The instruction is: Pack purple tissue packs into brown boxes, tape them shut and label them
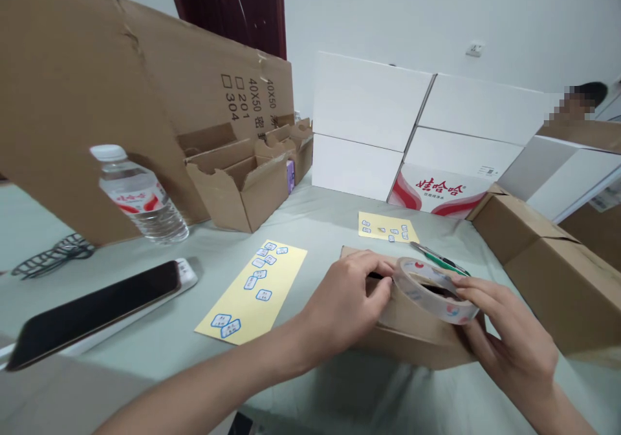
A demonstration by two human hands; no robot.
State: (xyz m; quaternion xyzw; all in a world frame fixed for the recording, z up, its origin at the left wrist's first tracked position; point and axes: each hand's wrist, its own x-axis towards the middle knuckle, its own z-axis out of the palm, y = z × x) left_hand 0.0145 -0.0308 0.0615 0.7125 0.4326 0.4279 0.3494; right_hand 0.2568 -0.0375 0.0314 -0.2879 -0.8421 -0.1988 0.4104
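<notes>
A roll of clear tape [436, 309] is tilted over a closed brown cardboard box [412, 341] at the table's near side. My right hand [514, 338] grips the roll by its right side, fingers on the rim and partly inside the ring. At the roll's left edge, my left hand [347, 299] pinches with thumb and forefinger; whether it holds the loose tape end or the rim is hard to make out. Just behind the roll lies a green utility knife [441, 259]. Left of the box is a yellow sheet [286, 273] with several blue-edged stickers.
A second yellow sticker sheet [387, 227] lies farther back. A water bottle [140, 196], a phone [97, 312] and eyeglasses [53, 257] occupy the left. Open cartons [247, 192], white boxes [363, 112] and a long brown box [548, 267] surround the table [320, 212]. Another person is behind, right.
</notes>
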